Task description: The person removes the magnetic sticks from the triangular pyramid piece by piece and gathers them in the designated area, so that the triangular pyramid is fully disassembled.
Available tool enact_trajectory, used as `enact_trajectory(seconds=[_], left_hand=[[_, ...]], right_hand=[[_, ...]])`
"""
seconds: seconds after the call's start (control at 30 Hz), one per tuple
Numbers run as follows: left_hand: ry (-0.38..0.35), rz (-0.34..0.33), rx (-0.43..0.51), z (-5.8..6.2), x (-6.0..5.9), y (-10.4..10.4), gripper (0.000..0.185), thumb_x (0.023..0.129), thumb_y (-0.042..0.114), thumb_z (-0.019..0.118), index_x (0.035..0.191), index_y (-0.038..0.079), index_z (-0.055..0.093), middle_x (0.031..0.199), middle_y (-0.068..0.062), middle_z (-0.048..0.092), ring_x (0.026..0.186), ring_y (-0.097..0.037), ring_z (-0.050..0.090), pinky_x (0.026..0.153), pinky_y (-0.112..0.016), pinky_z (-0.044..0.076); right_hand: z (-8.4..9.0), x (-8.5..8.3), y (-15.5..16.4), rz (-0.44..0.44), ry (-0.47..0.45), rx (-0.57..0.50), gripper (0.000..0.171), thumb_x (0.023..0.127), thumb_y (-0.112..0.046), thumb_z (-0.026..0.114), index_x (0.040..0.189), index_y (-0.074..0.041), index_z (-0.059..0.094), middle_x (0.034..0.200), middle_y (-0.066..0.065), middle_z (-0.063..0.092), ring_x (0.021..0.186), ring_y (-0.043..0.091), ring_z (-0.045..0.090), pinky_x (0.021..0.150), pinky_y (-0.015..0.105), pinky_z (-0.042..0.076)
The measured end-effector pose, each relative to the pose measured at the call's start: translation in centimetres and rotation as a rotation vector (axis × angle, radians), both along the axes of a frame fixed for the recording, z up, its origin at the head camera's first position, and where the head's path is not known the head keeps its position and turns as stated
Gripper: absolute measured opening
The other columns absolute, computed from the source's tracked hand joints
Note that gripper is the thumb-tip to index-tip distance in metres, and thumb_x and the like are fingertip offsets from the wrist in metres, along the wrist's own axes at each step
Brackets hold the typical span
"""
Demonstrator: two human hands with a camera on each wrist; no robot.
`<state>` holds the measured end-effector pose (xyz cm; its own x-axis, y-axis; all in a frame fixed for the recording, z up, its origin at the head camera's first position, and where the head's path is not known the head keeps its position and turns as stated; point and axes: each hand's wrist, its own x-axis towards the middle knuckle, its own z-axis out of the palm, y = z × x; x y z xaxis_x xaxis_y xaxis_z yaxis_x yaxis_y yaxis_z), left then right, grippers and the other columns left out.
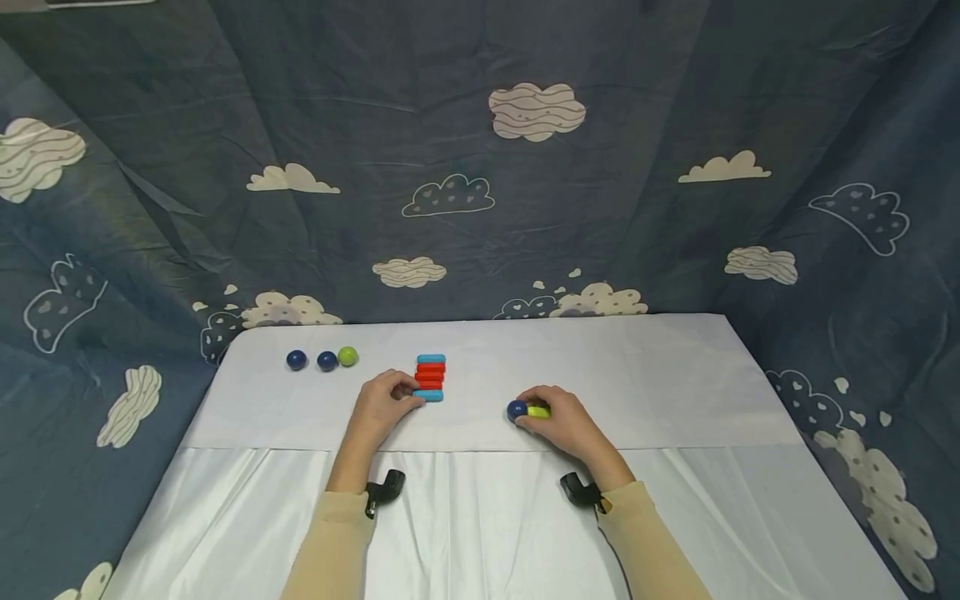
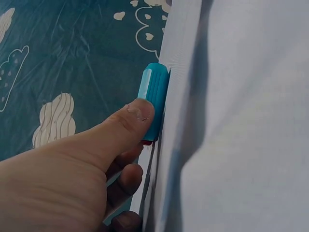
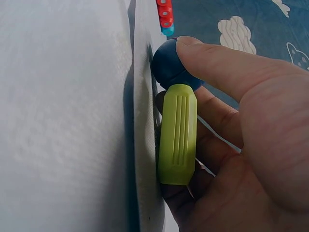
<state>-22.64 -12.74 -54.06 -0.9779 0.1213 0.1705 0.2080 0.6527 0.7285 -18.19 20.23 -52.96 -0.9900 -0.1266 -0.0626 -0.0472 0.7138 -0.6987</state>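
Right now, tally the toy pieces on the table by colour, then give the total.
Dark blue balls: 3, two at far left and one at the right hand
Green ball: 1
Blue bars: 2, the near one at the left hand
Red bars: about 3, tightly stacked
Yellow-green bar: 1
Total: about 10

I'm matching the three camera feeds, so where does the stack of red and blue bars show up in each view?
Head: the stack of red and blue bars lies mid-table, its near end at the left hand.
Left wrist: only its blue end bar shows, centre, under the thumb.
Right wrist: small, at the top edge, beyond the dark blue ball.
Shared landmark: the white table cover.
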Motion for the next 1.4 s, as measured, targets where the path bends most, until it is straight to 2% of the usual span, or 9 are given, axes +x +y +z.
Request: enact_trajectory(seconds=[0.3, 0.5, 0.67, 0.8, 0.9, 1.0, 1.2, 1.3, 1.4], left_hand=[[0.006, -0.005, 0.03, 0.1, 0.1, 0.0, 0.021, 0.083, 0.017, 0.092, 0.098, 0.013, 0.078, 0.092, -0.002, 0.071, 0.082, -0.014, 0.06, 0.077, -0.028, 0.05], [0.094, -0.029, 0.105, 0.2, 0.3, 0.1, 0.019, 0.084, 0.016, 0.091, 0.098, 0.014, 0.077, 0.091, -0.002, 0.07, 0.081, -0.016, 0.061, 0.076, -0.026, 0.051], [0.194, -0.088, 0.18, 0.1, 0.4, 1.0, 0.019, 0.084, 0.013, 0.091, 0.097, 0.014, 0.077, 0.088, -0.003, 0.069, 0.08, -0.019, 0.061, 0.072, -0.026, 0.05], [0.216, -0.184, 0.227, 0.0, 0.7, 2.3, 0.021, 0.084, 0.011, 0.091, 0.099, 0.008, 0.077, 0.085, -0.003, 0.068, 0.078, -0.02, 0.06, 0.07, -0.028, 0.051], [0.197, -0.252, 0.238, 0.0, 1.1, 3.5, 0.026, 0.084, 0.013, 0.091, 0.104, 0.005, 0.077, 0.087, -0.001, 0.068, 0.078, -0.018, 0.06, 0.07, -0.028, 0.052], [0.17, -0.298, 0.233, 0.0, 1.6, 4.9, 0.032, 0.084, 0.015, 0.091, 0.111, 0.005, 0.077, 0.09, -0.002, 0.07, 0.079, -0.018, 0.061, 0.072, -0.029, 0.054], [0.093, -0.408, 0.198, -0.2, 2.3, 6.9, 0.043, 0.087, 0.017, 0.089, 0.127, 0.014, 0.074, 0.109, -0.005, 0.074, 0.087, -0.017, 0.065, 0.081, -0.028, 0.056], [0.076, -0.435, 0.177, -0.4, 2.5, 7.5, 0.047, 0.088, 0.018, 0.089, 0.132, 0.019, 0.071, 0.113, -0.002, 0.074, 0.089, -0.015, 0.066, 0.083, -0.026, 0.057], [0.075, -0.429, 0.156, -0.5, 2.7, 7.9, 0.048, 0.087, 0.02, 0.089, 0.132, 0.022, 0.071, 0.112, 0.002, 0.073, 0.088, -0.013, 0.065, 0.083, -0.026, 0.056]], right_hand=[[0.0, -0.1, 0.0, 0.006, 0.002, 0.006, 0.036, 0.094, -0.027, 0.082, 0.126, -0.016, 0.074, 0.126, 0.007, 0.073, 0.121, 0.027, 0.066, 0.112, 0.052, 0.052], [-0.1, 0.0, 0.0, 0.011, 0.007, 0.007, 0.036, 0.094, -0.027, 0.082, 0.127, -0.016, 0.074, 0.127, 0.007, 0.073, 0.121, 0.027, 0.065, 0.112, 0.052, 0.052], [0.0, 0.0, 0.0, 0.016, 0.013, 0.001, 0.037, 0.094, -0.029, 0.082, 0.128, -0.016, 0.073, 0.127, 0.007, 0.073, 0.122, 0.027, 0.066, 0.113, 0.052, 0.051], [-0.1, 0.0, 0.1, 0.021, 0.032, -0.015, 0.038, 0.095, -0.033, 0.081, 0.127, -0.017, 0.072, 0.125, 0.007, 0.075, 0.119, 0.027, 0.068, 0.111, 0.052, 0.053], [-0.1, -0.1, 0.2, 0.03, 0.049, -0.034, 0.037, 0.096, -0.037, 0.08, 0.127, -0.019, 0.072, 0.116, 0.006, 0.076, 0.106, 0.022, 0.069, 0.101, 0.049, 0.057], [-0.1, -0.1, 0.1, 0.044, 0.06, -0.05, 0.036, 0.098, -0.039, 0.076, 0.128, -0.021, 0.072, 0.107, 0.004, 0.074, 0.094, 0.018, 0.063, 0.089, 0.042, 0.054], [-0.1, 0.1, -0.4, 0.063, 0.043, -0.118, 0.033, 0.101, -0.036, 0.073, 0.13, -0.02, 0.074, 0.125, 0.005, 0.076, 0.107, 0.017, 0.065, 0.096, 0.04, 0.052], [-0.1, 0.2, -0.8, 0.079, -0.003, -0.172, 0.033, 0.101, -0.034, 0.073, 0.131, -0.019, 0.074, 0.115, 0.006, 0.077, 0.095, 0.017, 0.066, 0.087, 0.036, 0.053], [-0.2, 0.2, -1.1, 0.099, -0.042, -0.22, 0.035, 0.101, -0.033, 0.074, 0.132, -0.017, 0.073, 0.104, 0.005, 0.074, 0.077, 0.015, 0.064, 0.076, 0.03, 0.052]])
